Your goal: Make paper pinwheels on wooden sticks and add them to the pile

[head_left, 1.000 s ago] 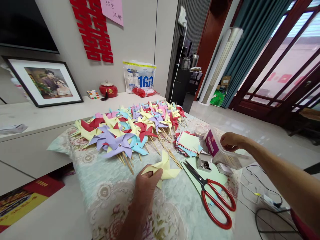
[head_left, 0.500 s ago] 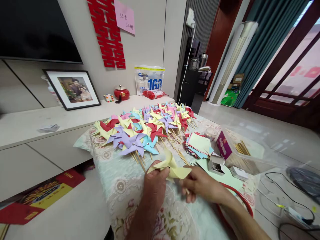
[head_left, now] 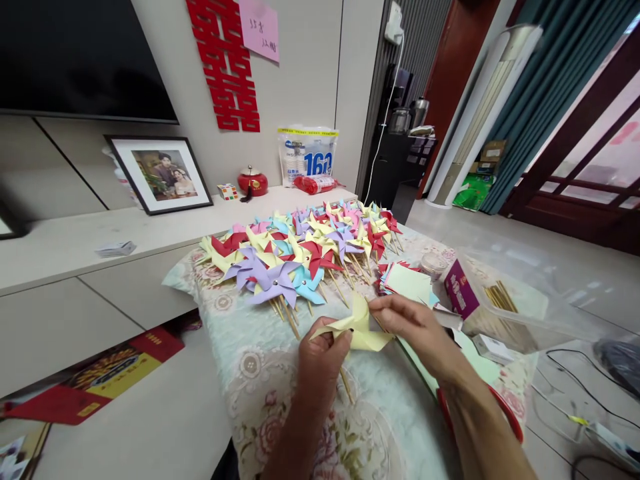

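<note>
Hands: 2, left hand (head_left: 323,353) and right hand (head_left: 417,327). Yellow pinwheel (head_left: 357,327) pinched by both: 1. Finished pinwheels (head_left: 300,250) on cloth: dozens, overlapping, exact count unreadable. Paper-square stack (head_left: 407,280): 1. Stick box (head_left: 500,313): 1. Framed photo (head_left: 159,173): 1. Red pot (head_left: 253,182): 1. Cup bag (head_left: 307,155): 1. Puzzle cube (head_left: 228,192): 1. Pink note (head_left: 260,28): 1.

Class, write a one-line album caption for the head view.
Left hand and right hand hold a yellow paper pinwheel above a floral cloth, beside a spread of coloured pinwheels on sticks.
</note>
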`<state>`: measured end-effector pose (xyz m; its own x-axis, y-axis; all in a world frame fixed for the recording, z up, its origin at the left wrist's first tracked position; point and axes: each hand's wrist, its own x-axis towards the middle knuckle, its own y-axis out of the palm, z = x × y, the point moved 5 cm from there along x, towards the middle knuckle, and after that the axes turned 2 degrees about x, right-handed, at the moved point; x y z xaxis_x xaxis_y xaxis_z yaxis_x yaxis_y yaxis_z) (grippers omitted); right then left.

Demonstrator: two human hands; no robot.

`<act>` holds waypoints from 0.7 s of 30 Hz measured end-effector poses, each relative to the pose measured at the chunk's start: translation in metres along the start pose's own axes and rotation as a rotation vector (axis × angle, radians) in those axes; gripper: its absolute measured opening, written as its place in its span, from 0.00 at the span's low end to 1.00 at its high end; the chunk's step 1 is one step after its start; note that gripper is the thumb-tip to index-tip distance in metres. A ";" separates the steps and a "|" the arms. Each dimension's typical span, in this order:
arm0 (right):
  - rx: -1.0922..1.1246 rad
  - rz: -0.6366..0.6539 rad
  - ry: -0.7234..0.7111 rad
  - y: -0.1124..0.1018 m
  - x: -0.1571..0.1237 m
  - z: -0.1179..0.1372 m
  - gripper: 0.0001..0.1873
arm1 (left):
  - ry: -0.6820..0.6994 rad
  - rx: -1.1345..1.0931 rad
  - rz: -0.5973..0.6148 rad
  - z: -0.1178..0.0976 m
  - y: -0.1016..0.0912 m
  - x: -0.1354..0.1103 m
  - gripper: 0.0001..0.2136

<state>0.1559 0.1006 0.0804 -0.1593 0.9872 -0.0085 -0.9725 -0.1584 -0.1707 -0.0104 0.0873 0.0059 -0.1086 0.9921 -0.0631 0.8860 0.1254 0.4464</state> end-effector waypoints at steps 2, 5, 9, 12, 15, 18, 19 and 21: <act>0.016 0.100 0.020 0.020 0.001 -0.012 0.23 | 0.004 0.036 0.040 -0.002 0.003 -0.001 0.08; 0.082 0.183 0.010 0.034 0.001 -0.026 0.19 | 0.020 0.121 0.077 -0.003 0.005 -0.002 0.08; 0.169 0.180 0.017 0.031 0.002 -0.034 0.15 | 0.049 0.224 0.099 -0.003 0.006 -0.003 0.06; 0.136 0.111 -0.029 0.027 0.001 -0.034 0.12 | 0.059 0.279 0.106 -0.004 0.008 -0.006 0.03; 0.064 0.035 -0.074 0.024 0.000 -0.033 0.11 | 0.052 0.283 0.097 -0.010 0.009 -0.011 0.03; 0.035 0.019 -0.090 0.022 -0.003 -0.032 0.12 | 0.044 0.253 0.126 -0.015 0.010 -0.015 0.04; 0.040 0.028 -0.098 0.020 -0.004 -0.031 0.12 | 0.044 0.243 0.150 -0.016 0.010 -0.016 0.04; 0.084 0.055 -0.117 0.016 -0.007 -0.029 0.11 | 0.059 0.227 0.193 -0.017 0.009 -0.016 0.07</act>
<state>0.1461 0.0914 0.0492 -0.2262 0.9689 0.0998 -0.9718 -0.2176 -0.0905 -0.0079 0.0724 0.0258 0.0519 0.9970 0.0583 0.9702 -0.0641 0.2335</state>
